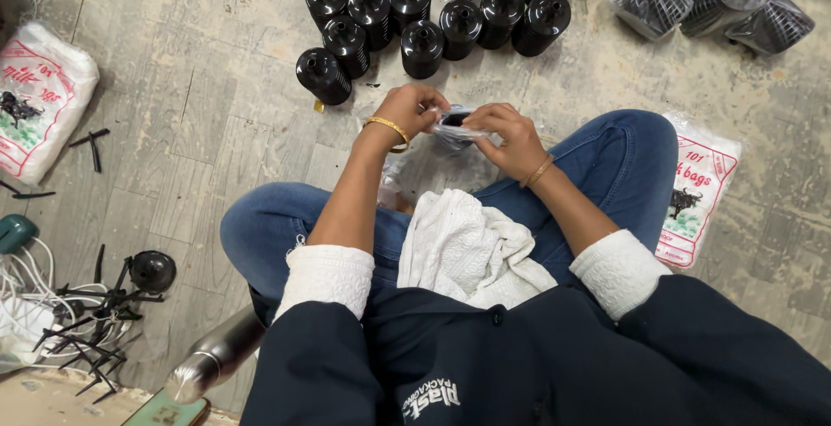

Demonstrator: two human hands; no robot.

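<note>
Gripping a clear plastic bag (456, 132) — both hands — left hand (414, 112), right hand (512, 138).

One head-worn camera looks steeply down, close over the lap and floor (173, 132).

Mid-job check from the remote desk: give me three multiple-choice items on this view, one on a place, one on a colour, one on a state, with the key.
1. Where do the cylindrical parts stand?
A. on the floor beyond the hands
B. on the lap
C. on a shelf

2. What colour are they?
A. white
B. black
C. red

3. What are the left hand and right hand doing?
A. resting empty on the knees
B. together holding a black part in a clear plastic bag
C. gripping the metal bottle

Key: 1 A, they are clustered on the floor; 2 B, all look glossy black; 3 B, both hands pinch the bag.
</note>
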